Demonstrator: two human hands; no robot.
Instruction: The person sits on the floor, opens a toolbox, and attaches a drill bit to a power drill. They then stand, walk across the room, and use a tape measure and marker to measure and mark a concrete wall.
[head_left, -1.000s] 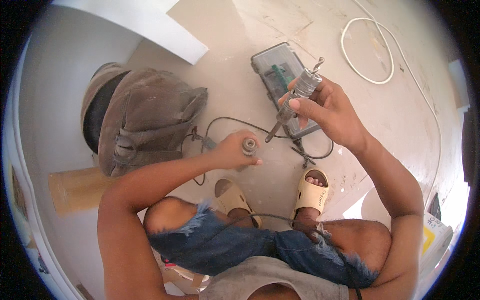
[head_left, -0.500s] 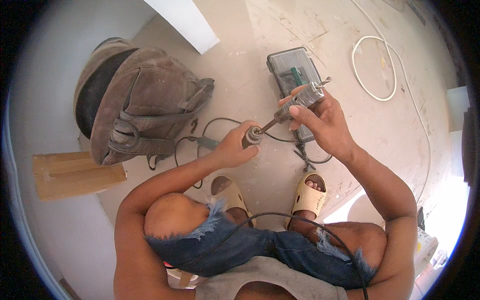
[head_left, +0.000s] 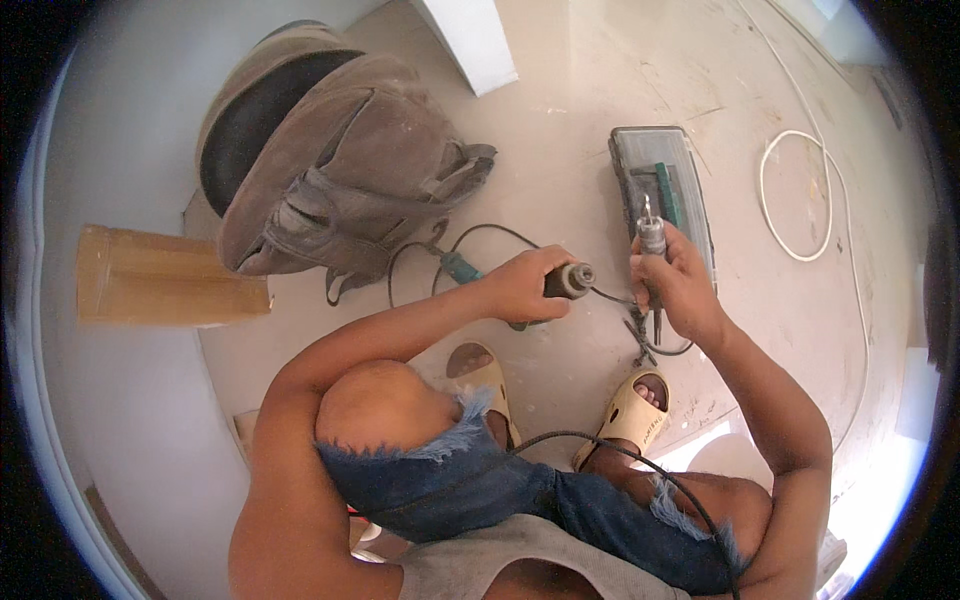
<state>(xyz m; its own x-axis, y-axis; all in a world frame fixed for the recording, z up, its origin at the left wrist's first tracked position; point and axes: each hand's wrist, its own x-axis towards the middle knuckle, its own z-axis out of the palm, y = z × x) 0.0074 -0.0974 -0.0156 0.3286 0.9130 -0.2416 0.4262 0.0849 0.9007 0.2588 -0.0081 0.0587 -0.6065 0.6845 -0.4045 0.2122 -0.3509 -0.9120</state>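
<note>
My left hand (head_left: 525, 285) is wrapped round the dark front end of a power drill (head_left: 572, 281). Its round nose sticks out past my fingers, with nothing fitted in it. My palm and wrist hide most of the drill's body. In my right hand (head_left: 685, 280) is a grey metal core bit (head_left: 651, 236), held upright, a thin twist drill tip rising from its top. Its dark shank shows below my fist. Drill and core bit are apart. Just beyond the right hand lies a plastic case (head_left: 692, 160) with a see-through lid and a green item inside.
A dusty brown backpack (head_left: 400, 130) leans at the left, near a cardboard box (head_left: 170, 290). A green piece (head_left: 460, 268) with black cable lies on the floor behind my left hand. White cable (head_left: 765, 190) loops at the right. Black cable (head_left: 570, 433) crosses my knees above yellow sandals (head_left: 630, 415).
The core bit's shank has come out of the drill's nose. My hands have moved apart, and the core bit has turned from slanting to upright. The view has shifted.
</note>
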